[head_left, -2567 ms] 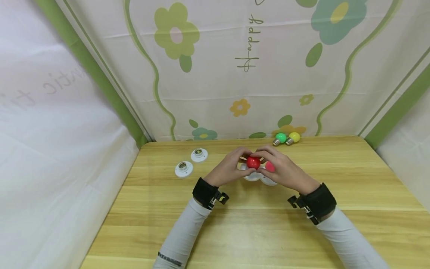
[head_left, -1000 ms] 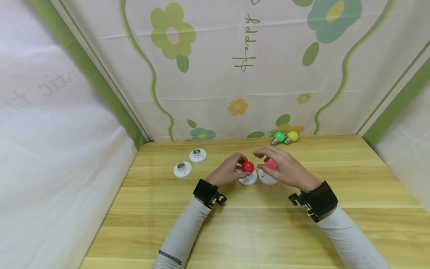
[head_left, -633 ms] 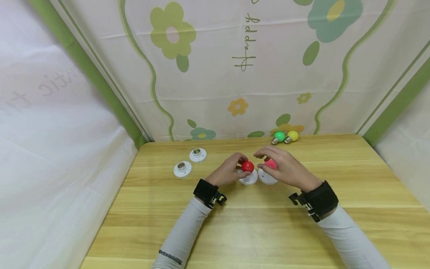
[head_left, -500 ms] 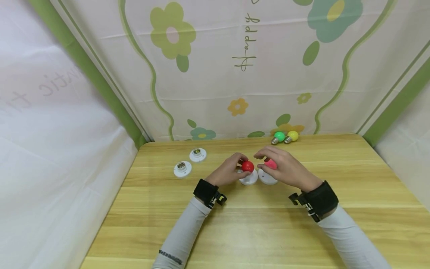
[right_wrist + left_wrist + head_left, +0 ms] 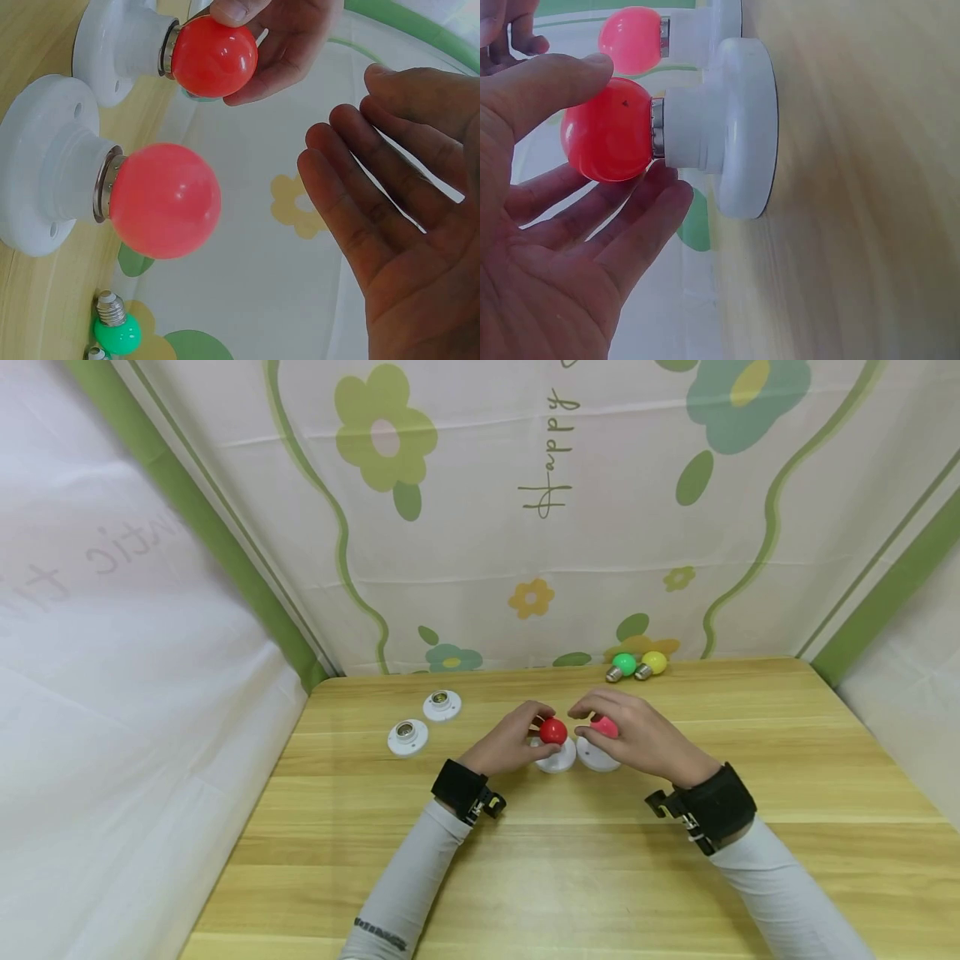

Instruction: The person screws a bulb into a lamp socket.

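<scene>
My left hand (image 5: 508, 742) holds a red light bulb (image 5: 553, 732) between thumb and fingers. In the left wrist view the bulb sits in a round white lamp holder (image 5: 746, 135), with a strip of its metal collar showing. A pink light bulb (image 5: 166, 201) stands in a second white lamp holder (image 5: 597, 760) just to the right. My right hand (image 5: 637, 735) hovers by the pink bulb, partly covering it in the head view. Its fingers are loosely bent and hold nothing; the right wrist view shows a gap between them and both bulbs.
Two lamp holders without bulbs, a nearer one (image 5: 407, 737) and a farther one (image 5: 442, 705), stand on the left of the wooden table (image 5: 525, 877). A green bulb (image 5: 623, 665) and a yellow bulb (image 5: 655, 663) lie at the back edge, before a flowered cloth (image 5: 465, 543).
At first both hands were around the red bulb; my right hand has since let go and moved off to the right. My left hand stays on it. The last half second shows hardly any motion.
</scene>
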Available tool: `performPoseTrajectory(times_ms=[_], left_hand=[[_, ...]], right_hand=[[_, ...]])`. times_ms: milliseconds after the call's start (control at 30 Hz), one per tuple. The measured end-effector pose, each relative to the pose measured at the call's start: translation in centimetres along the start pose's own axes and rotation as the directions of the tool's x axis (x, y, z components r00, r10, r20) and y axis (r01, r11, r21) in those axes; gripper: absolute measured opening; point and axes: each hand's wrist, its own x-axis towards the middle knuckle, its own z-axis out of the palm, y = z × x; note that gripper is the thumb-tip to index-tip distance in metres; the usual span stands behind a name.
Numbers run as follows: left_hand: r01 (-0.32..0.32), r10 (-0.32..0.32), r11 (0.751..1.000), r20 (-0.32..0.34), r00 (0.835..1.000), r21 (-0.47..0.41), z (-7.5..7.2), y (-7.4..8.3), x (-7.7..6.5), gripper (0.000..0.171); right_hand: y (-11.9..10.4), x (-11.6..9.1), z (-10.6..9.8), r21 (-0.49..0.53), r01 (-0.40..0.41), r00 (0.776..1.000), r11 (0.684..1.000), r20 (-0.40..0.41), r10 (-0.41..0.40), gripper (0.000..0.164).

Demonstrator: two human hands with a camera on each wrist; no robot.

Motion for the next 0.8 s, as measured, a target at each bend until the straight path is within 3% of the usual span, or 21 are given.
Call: performPoseTrajectory(times_ms=[367, 600, 800], left_hand=[[0.023, -0.023, 0.999, 0.017, 1.000, 0.036, -1.3, 0.0, -0.5, 0.070], [0.026, -0.028, 0.999, -0.043, 0.999, -0.041, -2.6, -0.2, -1.1, 0.058], [-0.006, 0.006, 1.000, -0.104, 0.995, 0.002, -3.1, -0.7, -1.2, 0.047]], right_hand=[[0.2, 0.4, 0.1, 0.000, 0.006, 1.000, 1.000, -0.007, -0.006, 0.022], [0.5, 0.4, 0.4, -0.004, 0.033, 0.999, 0.999, -0.026, -0.033, 0.019], [0.9, 0.2, 0.5, 0.005, 0.038, 0.999, 0.999, -0.028, -0.038, 0.021]])
